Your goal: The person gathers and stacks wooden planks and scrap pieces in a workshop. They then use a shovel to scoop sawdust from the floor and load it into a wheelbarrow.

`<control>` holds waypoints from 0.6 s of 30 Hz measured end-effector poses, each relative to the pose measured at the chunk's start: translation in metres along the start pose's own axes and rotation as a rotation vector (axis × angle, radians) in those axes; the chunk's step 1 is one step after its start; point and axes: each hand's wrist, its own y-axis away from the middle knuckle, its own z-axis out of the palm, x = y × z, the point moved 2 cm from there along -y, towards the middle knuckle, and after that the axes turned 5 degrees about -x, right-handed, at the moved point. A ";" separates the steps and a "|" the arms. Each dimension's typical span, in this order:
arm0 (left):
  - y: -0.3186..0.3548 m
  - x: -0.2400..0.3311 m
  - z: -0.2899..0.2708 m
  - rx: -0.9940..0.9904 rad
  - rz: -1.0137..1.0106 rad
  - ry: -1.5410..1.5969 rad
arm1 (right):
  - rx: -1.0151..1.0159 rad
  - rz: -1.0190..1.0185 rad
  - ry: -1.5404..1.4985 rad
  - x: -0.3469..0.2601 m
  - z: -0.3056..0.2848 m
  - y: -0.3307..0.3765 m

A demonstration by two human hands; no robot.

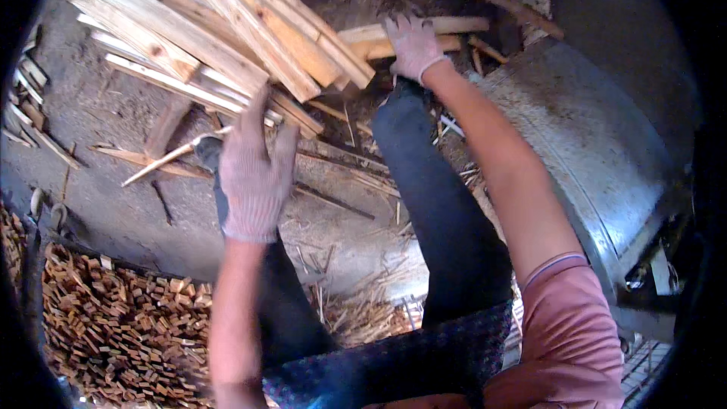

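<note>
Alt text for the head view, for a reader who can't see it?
The gloved left hand is at the near edge of piled planks, the gloved right hand over boards farther right. Short sticks are packed at lower left.

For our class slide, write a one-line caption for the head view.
Gloved left hand and right hand near loose wooden boards, with small wood pieces heaped at lower left.

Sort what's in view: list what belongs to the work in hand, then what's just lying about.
Likely part of the work:
Gloved left hand
Gloved right hand
Sawn boards beyond the left hand
Planks at the right hand

Apparently just lying about:
Massed small wood pieces, lower left
Thin scraps between the legs
</note>
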 end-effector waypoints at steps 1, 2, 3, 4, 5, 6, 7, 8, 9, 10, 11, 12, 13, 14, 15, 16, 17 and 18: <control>-0.021 -0.006 0.002 0.010 0.111 -0.146 | -0.139 0.001 -0.046 -0.004 -0.001 -0.012; -0.041 -0.009 0.006 0.017 0.238 -0.280 | -0.025 -0.022 -0.075 -0.001 0.008 -0.016; -0.055 -0.006 0.007 -0.010 0.301 -0.412 | -0.042 -0.047 -0.079 -0.004 0.013 -0.015; -0.074 -0.003 0.014 -0.022 0.389 -0.537 | -0.042 -0.054 -0.067 0.002 0.014 -0.019; -0.088 -0.004 0.021 -0.071 0.431 -0.572 | -0.046 -0.107 -0.041 0.008 0.016 -0.021; -0.100 -0.009 0.028 -0.090 0.434 -0.606 | -0.049 -0.160 -0.014 0.012 0.017 -0.020; -0.108 -0.014 0.033 -0.108 0.431 -0.644 | -0.050 -0.220 0.011 0.011 0.015 -0.018; -0.118 -0.014 0.037 -0.126 0.446 -0.679 | -0.082 -0.222 0.020 0.014 0.014 -0.018; -0.124 -0.017 0.038 -0.212 0.382 -0.716 | -0.113 -0.225 0.028 0.014 0.014 -0.017; -0.126 -0.020 0.035 -0.237 0.394 -0.720 | -0.143 -0.227 0.039 0.017 0.013 -0.014; -0.127 -0.025 0.031 -0.262 0.406 -0.729 | -0.050 -0.253 -0.022 0.019 0.017 -0.008; -0.126 -0.029 0.028 -0.288 0.417 -0.738 | -0.156 -0.239 -0.047 0.020 0.025 0.001; -0.126 -0.032 0.023 -0.307 0.395 -0.764 | -0.276 -0.240 -0.061 0.017 0.011 0.005; -0.125 -0.030 0.017 -0.321 0.382 -0.749 | -0.401 -0.237 -0.076 0.015 -0.001 0.010; -0.124 -0.029 0.012 -0.336 0.368 -0.733 | -0.424 -0.264 -0.046 0.014 -0.009 0.010; -0.122 -0.027 0.006 -0.359 0.363 -0.721 | -0.448 -0.284 -0.025 0.011 -0.014 0.012; -0.117 -0.025 0.005 -0.345 0.362 -0.737 | -0.474 -0.305 -0.004 0.010 -0.020 0.012; -0.123 -0.026 0.000 -0.350 0.360 -0.749 | -0.494 -0.303 0.011 0.014 -0.028 0.008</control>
